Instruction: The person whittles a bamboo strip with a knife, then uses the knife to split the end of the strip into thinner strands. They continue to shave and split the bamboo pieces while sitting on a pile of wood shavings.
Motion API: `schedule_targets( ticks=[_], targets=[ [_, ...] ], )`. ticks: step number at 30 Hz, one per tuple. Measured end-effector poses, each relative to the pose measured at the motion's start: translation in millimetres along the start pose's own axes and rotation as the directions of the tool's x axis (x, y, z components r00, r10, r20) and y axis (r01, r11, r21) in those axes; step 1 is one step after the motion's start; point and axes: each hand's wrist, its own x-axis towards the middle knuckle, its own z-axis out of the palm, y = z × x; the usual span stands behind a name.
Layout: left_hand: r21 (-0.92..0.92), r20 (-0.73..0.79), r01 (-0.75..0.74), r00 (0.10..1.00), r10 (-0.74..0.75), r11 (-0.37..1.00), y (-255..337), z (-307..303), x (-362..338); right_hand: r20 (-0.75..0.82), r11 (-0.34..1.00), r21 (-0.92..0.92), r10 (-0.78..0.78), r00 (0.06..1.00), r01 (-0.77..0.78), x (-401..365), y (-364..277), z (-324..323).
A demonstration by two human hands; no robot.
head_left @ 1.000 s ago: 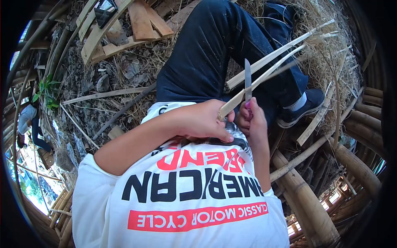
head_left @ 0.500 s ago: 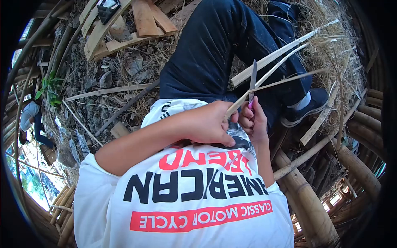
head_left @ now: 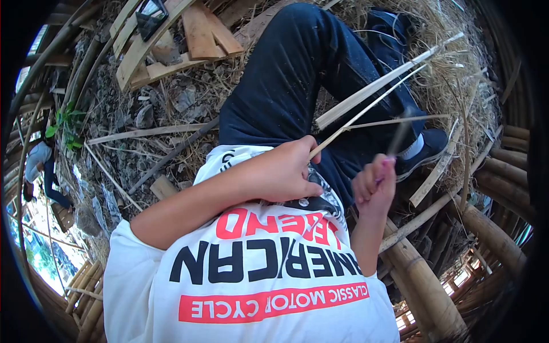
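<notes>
My left hand (head_left: 294, 171) is closed round the near end of a thin bamboo strip (head_left: 329, 143) in front of my shirt. Farther out, the strip forks into two slender lengths over my trouser leg. To the right, apart from the strip, my right hand (head_left: 374, 184) grips a knife (head_left: 389, 163) by its pink-purple handle. Its blade points up and away, smeared by motion. A wider pale bamboo slat (head_left: 374, 91) rests across my dark trousers, close to the fork.
Sawn wood pieces (head_left: 209, 34) lie at the upper left near a dark object (head_left: 151, 20). Dry straw (head_left: 446, 74) covers the ground at upper right. Thick bamboo poles (head_left: 426, 286) stand at lower right. Another person (head_left: 41, 166) is at far left.
My right hand has drawn the knife away from the fork in the strip, to the right and slightly down. My left hand stays nearly in place, holding the strip.
</notes>
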Motion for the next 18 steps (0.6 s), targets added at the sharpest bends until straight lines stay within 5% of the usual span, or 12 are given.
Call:
schedule_targets(
  ticks=[2, 5, 7, 11, 14, 18],
  targets=[
    [0.064, -0.019, -0.016, 1.0, 0.018, 0.998, 4, 4, -2, 0.031, 0.937, 0.018, -0.348, 0.937, 0.348, -3, -11, 9],
    [0.176, -0.09, -0.1, 0.989, 0.117, 0.979, 4, 9, -3, -0.173, 0.838, -0.143, -0.545, 0.82, 0.527, 4, -29, 28],
    [0.203, -0.054, 0.029, 0.998, -0.018, 0.979, 11, 6, -5, -0.164, 0.852, -0.104, -0.523, 0.837, 0.512, 11, -33, 30],
    [0.212, -0.147, -0.066, 0.984, 0.099, 0.975, 1, 12, -1, -0.07, 0.862, -0.128, -0.501, 0.862, 0.491, 16, -28, 27],
    [0.055, -0.015, 0.091, 0.996, -0.091, 0.994, 13, 4, 4, -0.006, 0.795, -0.207, -0.584, 0.812, 0.57, 13, -17, 29],
    [-0.057, 0.034, 0.049, 0.998, -0.047, 0.997, 8, 1, 15, 0.065, 0.669, -0.361, -0.677, 0.733, 0.65, -1, 3, 22]
  ],
)
